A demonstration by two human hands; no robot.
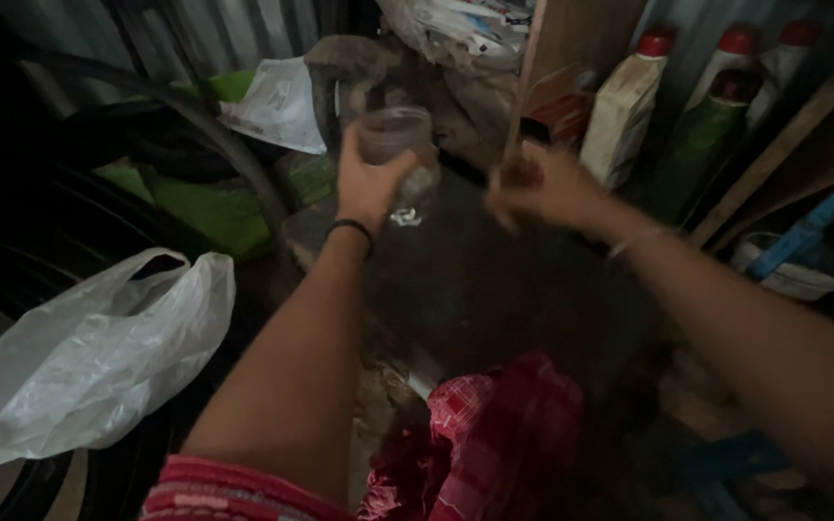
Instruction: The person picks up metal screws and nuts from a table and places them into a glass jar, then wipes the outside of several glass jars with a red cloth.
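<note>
Dark and crowded, the corner has grey metal walls at the back and piles of stuff all around. Low in the middle sits a big dark bench [494, 289], and it is too dim to see much on it.

The left hand [369, 183] is raised up over the far side of the bench. Its fingers [400, 172] are wrapped around a clear jar [398, 145], gripping it from the side. The jar stands upright in the hand and looks dusty. A thin black band [351, 228] goes around the left wrist.

The right hand [542, 188] is just beside the jar, a little to the right, and not touching it. It is blurry, so I cannot tell if its fingers are open or closed. Something small and dark seems to be at the fingertips, but it is too blurry to name.

Behind the right hand stand tall bottles with red caps: a cream bottle [622, 111] and a green bottle [702, 135]. A white plastic bag [89, 357] lies at the left, well apart from both hands. A red checked cloth [494, 434] is at the bottom, close to the person. A wooden plank [784, 145] leans at the right.
</note>
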